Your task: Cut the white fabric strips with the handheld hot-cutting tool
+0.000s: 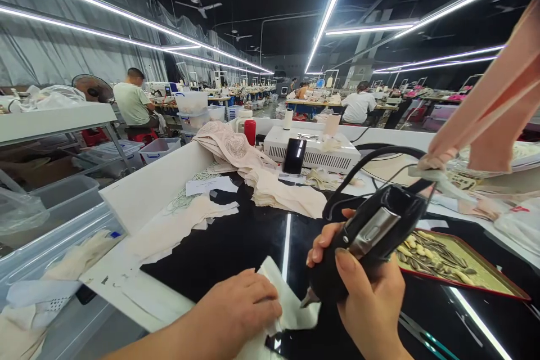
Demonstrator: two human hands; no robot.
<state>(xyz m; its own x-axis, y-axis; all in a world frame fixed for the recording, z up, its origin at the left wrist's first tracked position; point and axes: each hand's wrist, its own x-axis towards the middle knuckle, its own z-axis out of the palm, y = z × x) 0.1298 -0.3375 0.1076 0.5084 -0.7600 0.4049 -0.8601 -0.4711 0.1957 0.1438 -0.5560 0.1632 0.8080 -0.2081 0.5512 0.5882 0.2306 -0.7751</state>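
Note:
My right hand (371, 298) is wrapped round a black corded hand tool (373, 232) with a metal plate on its side. The tool tilts down to the left, and its pointed metal tip is at the right part of a pale cloth piece (291, 301); whether it touches cannot be made out. My left hand (240, 309) presses down on the left part of this cloth, fingers curled together and gripping it against the glossy black tabletop (198, 267). Stacked cut cloth pieces (287, 191) and a lace bra cup piece (232, 143) lie beyond the hands.
A tray of seeds and peanuts (481, 259) sits at right, scissors (422, 332) in front of it. Behind stand a phone (294, 156), a white machine box (320, 149) and a red thread cone (250, 132). Pink cloth (493, 95) hangs at right; people sit farther off.

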